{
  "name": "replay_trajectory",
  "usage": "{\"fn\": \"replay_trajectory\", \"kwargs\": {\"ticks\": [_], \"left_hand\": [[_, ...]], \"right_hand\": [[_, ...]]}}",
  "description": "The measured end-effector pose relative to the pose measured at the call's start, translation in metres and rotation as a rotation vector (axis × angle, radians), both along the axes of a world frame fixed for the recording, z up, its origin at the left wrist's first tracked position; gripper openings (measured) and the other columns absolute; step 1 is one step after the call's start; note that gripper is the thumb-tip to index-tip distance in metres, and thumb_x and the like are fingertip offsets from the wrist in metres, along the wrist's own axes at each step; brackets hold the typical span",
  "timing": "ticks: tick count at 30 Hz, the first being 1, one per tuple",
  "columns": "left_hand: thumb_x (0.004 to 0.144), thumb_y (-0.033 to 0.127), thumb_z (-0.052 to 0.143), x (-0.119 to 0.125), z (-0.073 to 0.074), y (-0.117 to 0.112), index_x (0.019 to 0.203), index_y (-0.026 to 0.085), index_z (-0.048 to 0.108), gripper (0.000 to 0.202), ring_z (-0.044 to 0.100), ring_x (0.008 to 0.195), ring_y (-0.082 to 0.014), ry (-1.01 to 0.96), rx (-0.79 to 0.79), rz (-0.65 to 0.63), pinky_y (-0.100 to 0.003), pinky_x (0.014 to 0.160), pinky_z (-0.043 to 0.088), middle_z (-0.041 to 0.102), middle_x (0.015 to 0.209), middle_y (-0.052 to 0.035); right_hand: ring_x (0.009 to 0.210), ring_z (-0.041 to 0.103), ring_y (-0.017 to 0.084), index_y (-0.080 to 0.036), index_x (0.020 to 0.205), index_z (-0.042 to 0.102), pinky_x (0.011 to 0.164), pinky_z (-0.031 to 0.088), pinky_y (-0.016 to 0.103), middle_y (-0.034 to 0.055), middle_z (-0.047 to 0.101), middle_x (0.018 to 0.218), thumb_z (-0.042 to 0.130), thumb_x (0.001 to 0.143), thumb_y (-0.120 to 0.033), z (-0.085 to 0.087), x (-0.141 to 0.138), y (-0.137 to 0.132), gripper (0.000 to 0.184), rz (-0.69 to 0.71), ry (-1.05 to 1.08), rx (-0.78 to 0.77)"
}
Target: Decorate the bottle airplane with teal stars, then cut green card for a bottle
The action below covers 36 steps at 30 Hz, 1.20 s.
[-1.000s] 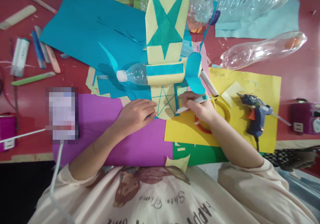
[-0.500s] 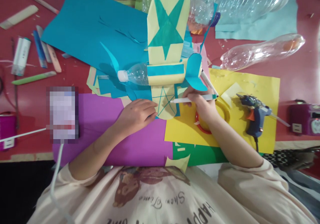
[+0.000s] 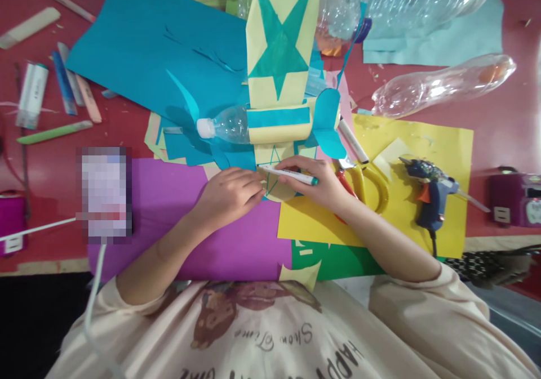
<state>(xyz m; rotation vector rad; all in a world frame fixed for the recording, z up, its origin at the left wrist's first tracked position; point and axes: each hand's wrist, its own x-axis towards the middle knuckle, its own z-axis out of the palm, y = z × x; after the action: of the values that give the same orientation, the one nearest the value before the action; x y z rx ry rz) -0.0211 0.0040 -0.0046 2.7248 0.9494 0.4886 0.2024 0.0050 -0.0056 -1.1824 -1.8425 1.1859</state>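
A toy plane made from a plastic bottle (image 3: 230,126) lies on the table, with a cream paper wrap, a blue strip and a blue tail (image 3: 327,123). Its far wing carries a filled green star (image 3: 279,47). On the near cream paper wing (image 3: 281,194) there is a green star outline, partly covered by my right hand. My right hand (image 3: 319,182) grips a white marker (image 3: 291,174) with a green end, its tip at the wing's left side. At that wing's left edge, the fingers and thumb of my left hand (image 3: 232,196) close on the paper.
Scissors (image 3: 382,187) and a glue gun (image 3: 435,199) lie on yellow card (image 3: 459,159) to the right. Purple card (image 3: 169,199) and a phone (image 3: 105,193) are at left. Clear bottles (image 3: 443,86) and blue card (image 3: 127,47) lie beyond, with several markers (image 3: 32,94) at far left.
My right hand has moved left with the marker, from the wing's right side across it. The scissors handles are now uncovered. My left hand stays put.
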Motion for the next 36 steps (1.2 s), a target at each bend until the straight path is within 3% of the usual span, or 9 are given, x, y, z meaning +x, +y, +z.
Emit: {"fn": "replay_trajectory", "kwargs": {"ticks": [13, 24, 36], "left_hand": [[0.101, 0.022, 0.042, 0.001, 0.002, 0.001, 0.083, 0.015, 0.072, 0.035, 0.074, 0.086, -0.0207, -0.038, 0.076, -0.018, -0.033, 0.075, 0.054, 0.078, 0.094, -0.0070], [0.101, 0.024, 0.043, 0.001, 0.000, 0.001, 0.088, 0.015, 0.073, 0.034, 0.073, 0.089, -0.0200, -0.046, 0.048, -0.011, -0.033, 0.078, 0.054, 0.078, 0.097, -0.0071], [0.102, 0.024, 0.043, 0.000, 0.002, 0.000, 0.087, 0.016, 0.070, 0.032, 0.073, 0.090, -0.0188, -0.036, 0.062, -0.012, -0.032, 0.078, 0.052, 0.077, 0.099, -0.0049]], "right_hand": [[0.082, 0.071, 0.018, -0.020, 0.097, 0.069, 0.070, 0.053, 0.027, 0.0067, 0.076, 0.094, 0.058, 0.090, -0.026, 0.003, 0.001, 0.000, 0.015, 0.077, -0.071, 0.095], [0.068, 0.065, 0.014, -0.016, 0.087, 0.067, 0.059, 0.047, 0.022, 0.0049, 0.073, 0.080, 0.058, 0.089, -0.022, 0.014, 0.010, -0.001, 0.012, 0.076, -0.103, 0.141], [0.053, 0.048, 0.009, -0.018, 0.064, 0.055, 0.052, 0.036, 0.022, -0.0018, 0.055, 0.059, 0.053, 0.082, -0.017, 0.023, 0.014, -0.001, 0.018, 0.082, -0.056, 0.111]]}}
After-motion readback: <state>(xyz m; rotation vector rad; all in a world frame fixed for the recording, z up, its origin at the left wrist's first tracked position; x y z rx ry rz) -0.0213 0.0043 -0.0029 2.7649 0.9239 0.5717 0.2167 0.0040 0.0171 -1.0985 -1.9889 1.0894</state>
